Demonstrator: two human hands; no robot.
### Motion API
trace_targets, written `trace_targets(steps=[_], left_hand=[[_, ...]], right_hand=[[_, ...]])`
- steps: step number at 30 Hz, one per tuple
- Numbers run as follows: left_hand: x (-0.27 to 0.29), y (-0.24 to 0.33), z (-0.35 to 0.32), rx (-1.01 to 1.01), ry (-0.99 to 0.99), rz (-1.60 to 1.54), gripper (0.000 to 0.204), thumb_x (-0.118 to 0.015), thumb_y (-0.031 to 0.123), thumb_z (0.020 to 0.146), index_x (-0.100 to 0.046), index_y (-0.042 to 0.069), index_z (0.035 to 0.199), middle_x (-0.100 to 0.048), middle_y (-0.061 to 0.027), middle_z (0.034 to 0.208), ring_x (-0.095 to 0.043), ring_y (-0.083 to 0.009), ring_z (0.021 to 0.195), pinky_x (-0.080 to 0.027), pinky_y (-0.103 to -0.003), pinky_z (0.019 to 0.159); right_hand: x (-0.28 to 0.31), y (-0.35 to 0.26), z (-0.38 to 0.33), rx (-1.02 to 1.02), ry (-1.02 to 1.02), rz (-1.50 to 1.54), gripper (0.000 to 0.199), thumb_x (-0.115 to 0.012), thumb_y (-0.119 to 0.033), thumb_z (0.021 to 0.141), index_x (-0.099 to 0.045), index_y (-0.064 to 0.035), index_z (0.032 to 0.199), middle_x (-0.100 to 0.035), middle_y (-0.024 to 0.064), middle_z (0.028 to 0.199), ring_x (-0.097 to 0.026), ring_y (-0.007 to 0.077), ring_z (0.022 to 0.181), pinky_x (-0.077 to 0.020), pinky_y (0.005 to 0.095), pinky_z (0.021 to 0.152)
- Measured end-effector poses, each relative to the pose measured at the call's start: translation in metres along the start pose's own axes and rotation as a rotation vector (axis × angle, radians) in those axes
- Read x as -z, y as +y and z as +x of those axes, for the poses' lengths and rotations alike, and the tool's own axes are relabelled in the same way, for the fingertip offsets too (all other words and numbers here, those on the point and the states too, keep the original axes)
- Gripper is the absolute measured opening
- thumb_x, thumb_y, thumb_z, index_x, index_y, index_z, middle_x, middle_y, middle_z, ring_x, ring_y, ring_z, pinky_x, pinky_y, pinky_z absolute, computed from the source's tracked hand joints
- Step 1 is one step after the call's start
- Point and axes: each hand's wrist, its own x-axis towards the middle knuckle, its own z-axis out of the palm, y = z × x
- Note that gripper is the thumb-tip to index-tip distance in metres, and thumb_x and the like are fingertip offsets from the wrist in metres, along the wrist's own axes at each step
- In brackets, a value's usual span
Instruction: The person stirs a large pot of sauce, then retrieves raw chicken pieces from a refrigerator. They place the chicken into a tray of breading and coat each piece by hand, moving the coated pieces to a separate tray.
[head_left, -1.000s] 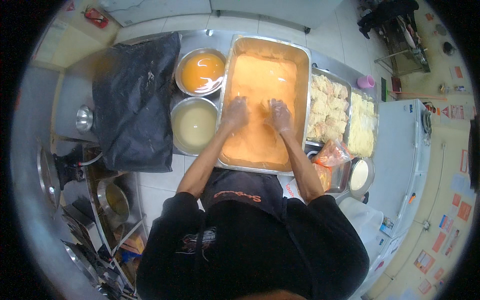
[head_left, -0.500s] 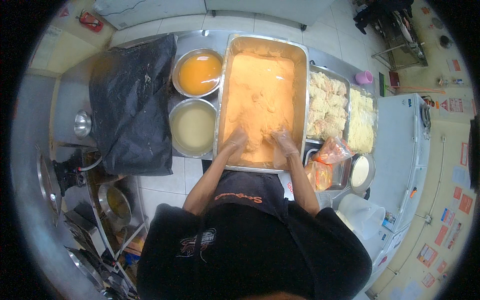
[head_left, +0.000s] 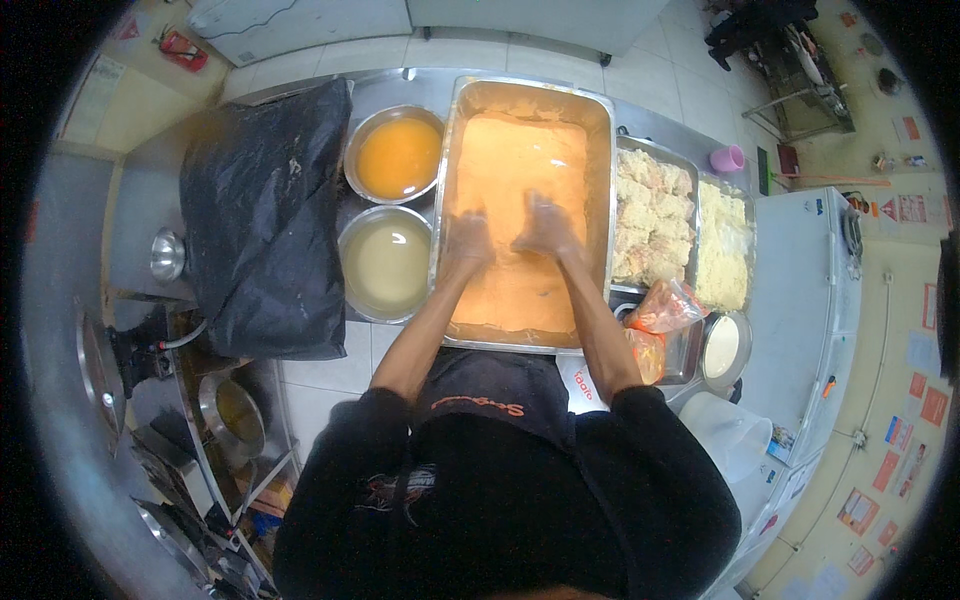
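A deep rectangular metal pan [head_left: 606, 200] holds a bed of orange-tan powdery coating [head_left: 520, 290]. Both of my hands are in the pan, over or partly in the powder near its middle. My left hand [head_left: 468, 238] is by the pan's left wall, and my right hand [head_left: 548, 230] is a short way to its right. Thin clear gloves seem to cover them. Motion smears the fingers, so whether they grip anything does not show. Any food pieces under the powder are hidden.
To the left stand a bowl of orange liquid [head_left: 399, 155], a bowl of pale liquid [head_left: 388, 262] and a black-covered block [head_left: 262, 220]. On the right are trays of coated pieces [head_left: 655, 215], plastic bags [head_left: 665, 306], a bowl of white stuff [head_left: 721, 346] and a pink cup [head_left: 727, 158].
Both hands have moved away from the pan's near end toward its middle. The powder at the near end is now uncovered, and the head view has shifted slightly.
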Motion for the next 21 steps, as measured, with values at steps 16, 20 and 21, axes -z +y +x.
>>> trace_targets(steps=[16,20,21], left_hand=[[0.001,-0.023,-0.001,-0.114,0.004,-0.020,0.030,-0.056,0.005,0.078,-0.058,-0.003,0.106,-0.062,-0.0240,0.108,-0.060,-0.0354,0.103,-0.050,-0.041,0.085],[0.056,-0.023,0.049,-0.164,-0.193,-0.354,0.031,-0.058,0.010,0.078,-0.058,-0.003,0.107,-0.062,-0.0235,0.109,-0.061,-0.0351,0.102,-0.052,-0.042,0.081],[0.070,-0.022,0.061,-0.147,-0.336,-0.342,0.033,-0.059,0.012,0.078,-0.058,-0.003,0.108,-0.062,-0.0233,0.109,-0.061,-0.0351,0.101,-0.052,-0.042,0.081]], right_hand=[[-0.019,-0.015,-0.002,-0.200,0.006,0.189,0.062,-0.075,-0.034,0.072,-0.051,-0.0042,0.121,-0.064,0.0233,0.104,-0.063,0.0388,0.093,-0.0502,0.0467,0.080],[0.015,0.024,0.024,0.276,-0.062,0.125,0.062,-0.071,-0.033,0.078,-0.049,-0.0039,0.129,-0.061,0.0214,0.115,-0.060,0.0356,0.105,-0.0476,0.0428,0.090],[0.026,0.033,0.036,0.234,-0.219,0.210,0.063,-0.071,-0.032,0.079,-0.048,-0.0034,0.131,-0.060,0.0210,0.119,-0.058,0.0345,0.109,-0.0463,0.0416,0.093]])
